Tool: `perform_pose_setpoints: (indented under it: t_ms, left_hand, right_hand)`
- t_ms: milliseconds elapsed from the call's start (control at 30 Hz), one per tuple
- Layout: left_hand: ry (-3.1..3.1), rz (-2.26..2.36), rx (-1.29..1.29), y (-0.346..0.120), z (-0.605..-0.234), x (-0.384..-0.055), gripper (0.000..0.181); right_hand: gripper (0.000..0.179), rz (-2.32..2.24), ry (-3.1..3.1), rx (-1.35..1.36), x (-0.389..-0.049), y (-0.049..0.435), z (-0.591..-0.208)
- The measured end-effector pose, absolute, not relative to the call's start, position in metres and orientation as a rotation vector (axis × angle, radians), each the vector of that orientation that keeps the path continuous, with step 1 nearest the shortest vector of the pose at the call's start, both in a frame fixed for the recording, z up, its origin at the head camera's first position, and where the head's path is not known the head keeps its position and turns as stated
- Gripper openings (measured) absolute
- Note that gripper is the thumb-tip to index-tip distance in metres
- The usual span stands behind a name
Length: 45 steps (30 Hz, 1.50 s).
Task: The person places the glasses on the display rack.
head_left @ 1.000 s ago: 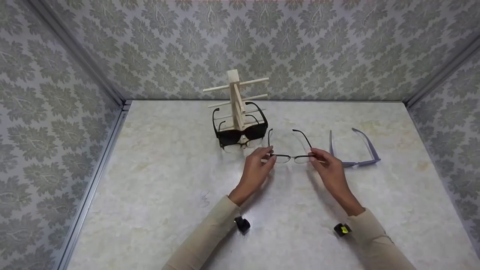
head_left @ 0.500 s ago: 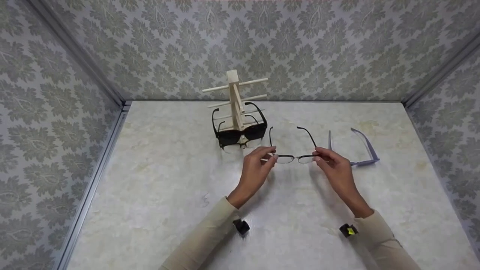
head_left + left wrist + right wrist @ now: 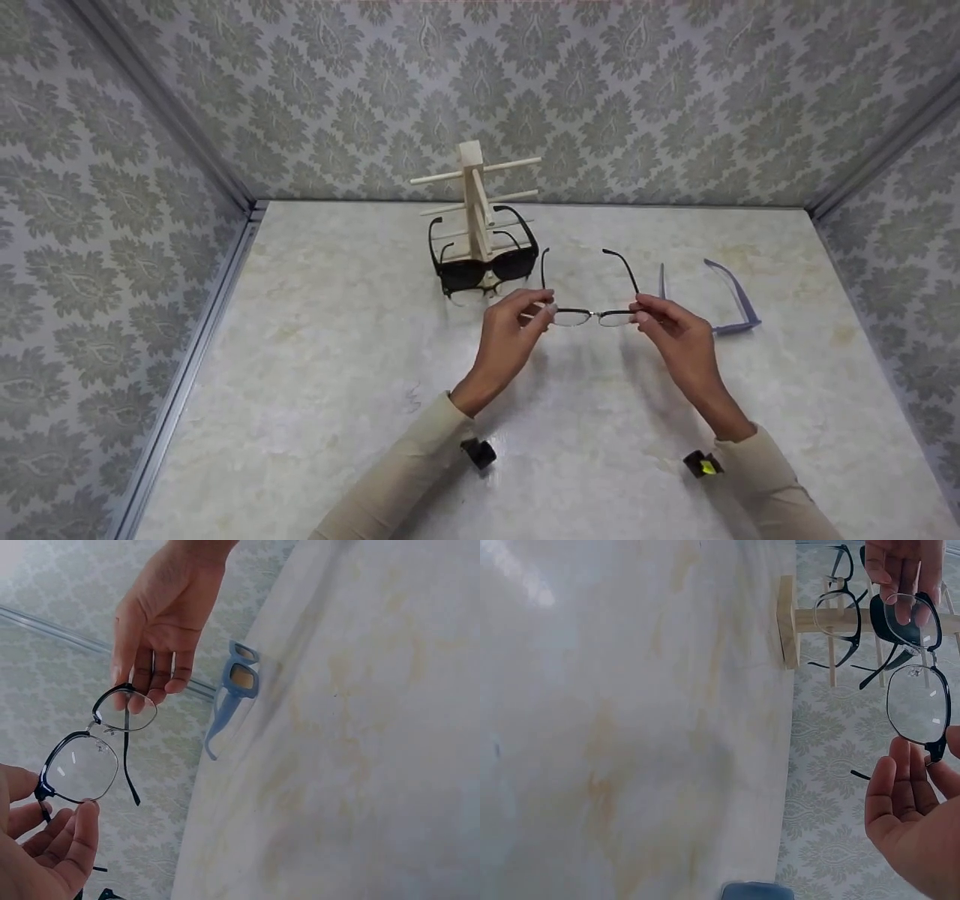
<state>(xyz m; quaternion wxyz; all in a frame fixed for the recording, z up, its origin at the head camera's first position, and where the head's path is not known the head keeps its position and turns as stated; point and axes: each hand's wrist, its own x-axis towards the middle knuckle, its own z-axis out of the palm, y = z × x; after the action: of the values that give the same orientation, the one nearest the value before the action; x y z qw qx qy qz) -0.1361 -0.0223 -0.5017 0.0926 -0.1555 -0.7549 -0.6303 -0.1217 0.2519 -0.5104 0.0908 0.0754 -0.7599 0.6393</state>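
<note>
Your fingers are pinching a pair of clear eyeglasses at both outer corners of its front. On your left hand, the thumb is pressing from the near side while the index finger is bearing on the far side; your right hand is gripping the opposite corner in the same manner. Both lenses are sitting between your two hands, with the bridge roughly midway. You are holding the eyeglasses clear of the surface.

Its long axis is running left to right, nearly level across your view. The front is facing you, and the unfolded temples are pointing away from you, toward the back wall.

Beyond your left hand, a wooden stand is standing on the surface, carrying black sunglasses with a thin-framed pair just below. Blue-violet glasses are lying just beside your right hand, temples also extending toward the back wall.

Pale marbling with yellowish patches is covering the surface. Leaf-patterned paper is lining the walls around it, and a metal strip is edging the left side.
</note>
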Motion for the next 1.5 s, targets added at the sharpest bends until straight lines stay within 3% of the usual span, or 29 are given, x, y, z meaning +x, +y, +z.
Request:
perform_pose_setpoints:
  t_ms: [1033,1500]
  left_hand:
    - [-2.199,-1.757,-0.585,-0.022,-0.458,-0.123,0.025]
    - [-2.081,-1.602,-0.695,-0.028,-0.436,-0.113,0.027]
  right_hand:
    - [0.028,1.853,-2.091,0.316,-0.106,0.253,-0.471]
    - [0.03,1.786,-1.981,0.519,-0.111,0.245,-0.452]
